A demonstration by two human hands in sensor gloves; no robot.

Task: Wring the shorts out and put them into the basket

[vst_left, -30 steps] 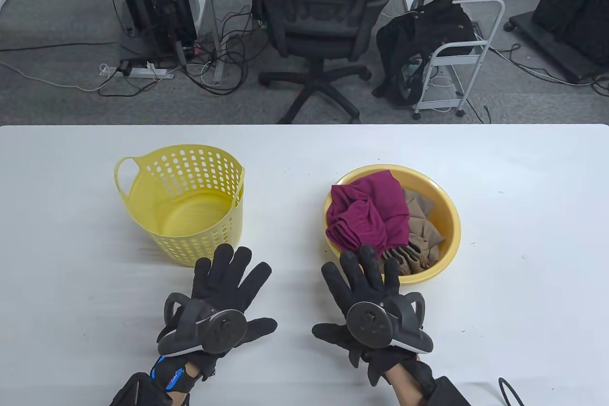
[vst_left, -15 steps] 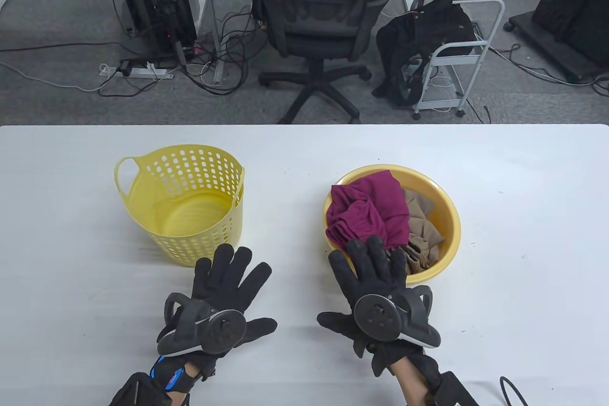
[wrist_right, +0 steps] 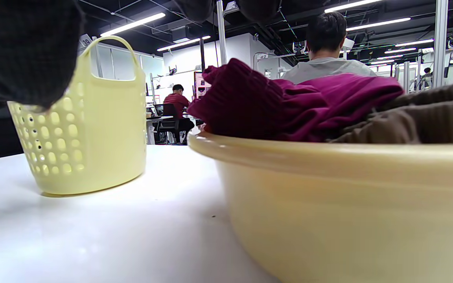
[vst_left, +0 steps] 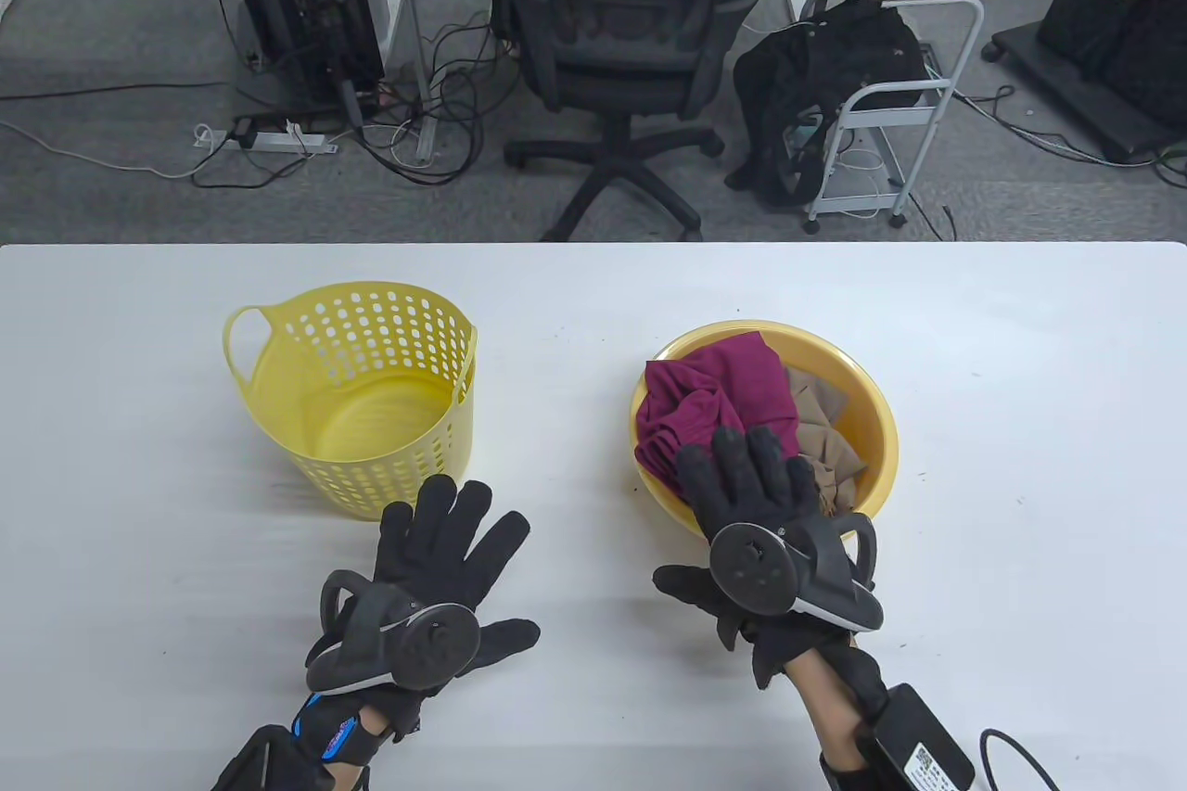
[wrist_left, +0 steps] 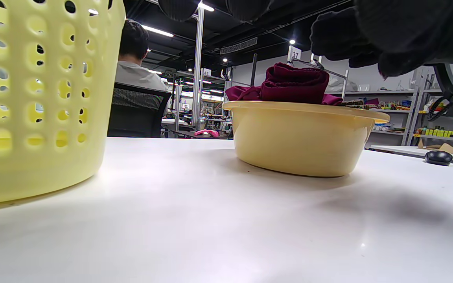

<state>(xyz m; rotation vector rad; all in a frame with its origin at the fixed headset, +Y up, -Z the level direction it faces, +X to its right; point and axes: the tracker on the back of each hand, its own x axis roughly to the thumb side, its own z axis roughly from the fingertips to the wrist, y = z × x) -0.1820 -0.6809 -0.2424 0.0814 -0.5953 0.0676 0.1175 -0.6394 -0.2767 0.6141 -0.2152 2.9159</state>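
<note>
Crumpled maroon shorts [vst_left: 714, 406] [wrist_left: 295, 84] [wrist_right: 289, 106] lie in a yellow basin [vst_left: 876, 429] [wrist_left: 301, 137] [wrist_right: 348, 204], beside a brown garment [vst_left: 825, 439] [wrist_right: 419, 122]. My right hand [vst_left: 751, 466] reaches over the basin's near rim, fingers straight and spread above the clothes; whether they touch the cloth cannot be told. An empty yellow perforated basket [vst_left: 357, 397] [wrist_left: 34, 98] [wrist_right: 89, 125] stands to the left. My left hand [vst_left: 445, 531] lies flat on the table in front of the basket, fingers spread and holding nothing.
The white table [vst_left: 1020, 457] spreads to both sides of the basin and basket. Beyond its far edge are an office chair [vst_left: 631, 21], floor cables, and a small cart [vst_left: 890, 86]. A cable [vst_left: 1015, 754] lies by my right forearm.
My right hand has moved forward and to the right, from the table in front of the basin to over its near rim and the clothes. The left hand has stayed still.
</note>
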